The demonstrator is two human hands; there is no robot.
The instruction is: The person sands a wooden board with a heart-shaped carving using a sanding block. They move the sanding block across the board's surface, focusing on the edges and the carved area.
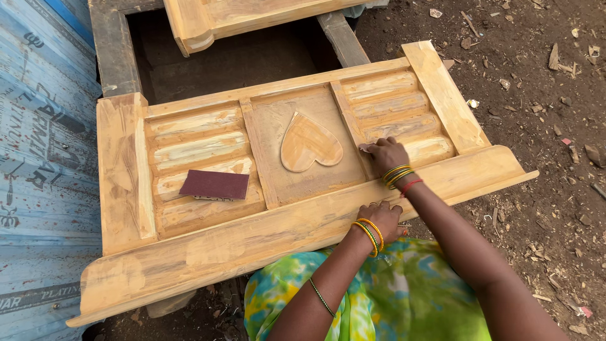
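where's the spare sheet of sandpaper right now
In the head view, the dark red sandpaper sheet lies on the wooden panel's left grooved section, left of the carved heart, away from both hands.

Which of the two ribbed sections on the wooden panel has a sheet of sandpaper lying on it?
The ribbed section left of the carved heart: the dark red sandpaper lies on it. The right section has only the right hand on it.

Sandpaper sheet [214, 185] lies on the left ribs; heart [309, 142] unobstructed.
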